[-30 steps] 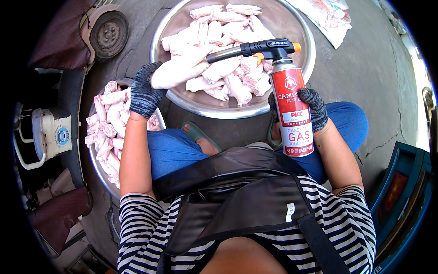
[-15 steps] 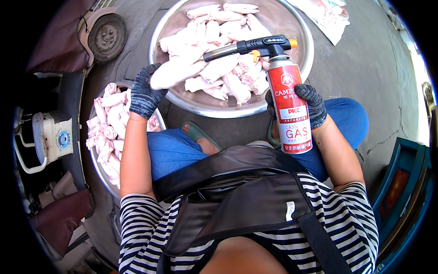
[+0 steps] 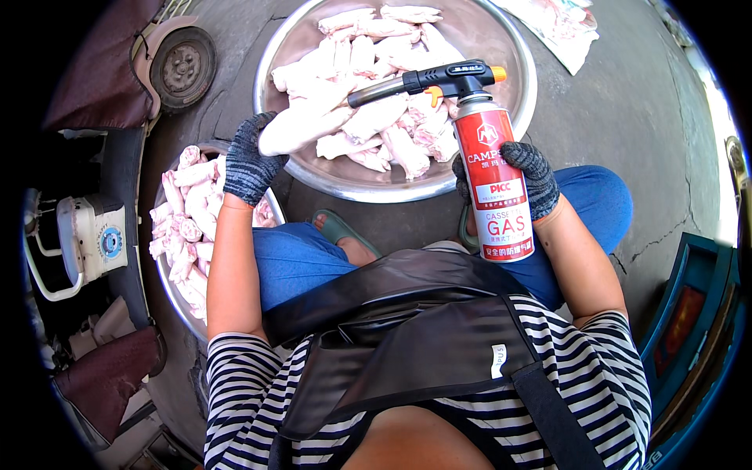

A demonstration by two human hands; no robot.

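Note:
My left hand (image 3: 252,159), in a dark grey knit glove, is closed round one end of a pale pig's trotter (image 3: 301,131), holding it over the near-left rim of a wide metal basin (image 3: 427,190). Gloved alike, my right hand (image 3: 534,178) grips a gas torch (image 3: 495,200) by its upright red and white canister. The black head with orange knob and trigger points left, and its metal nozzle (image 3: 372,94) ends just above the trotter. No flame can be made out. Several more pale trotters (image 3: 407,149) are heaped in the basin.
A second metal basin (image 3: 166,274) full of trotters stands at my left. Beyond it is a parked vehicle with a wheel (image 3: 183,68). A white sack (image 3: 568,39) lies at the far right, and a blue-green box-like object (image 3: 677,290) is at the near right.
The torch and my right hand have shifted very slightly left. The trotter in my left hand keeps almost the same place.

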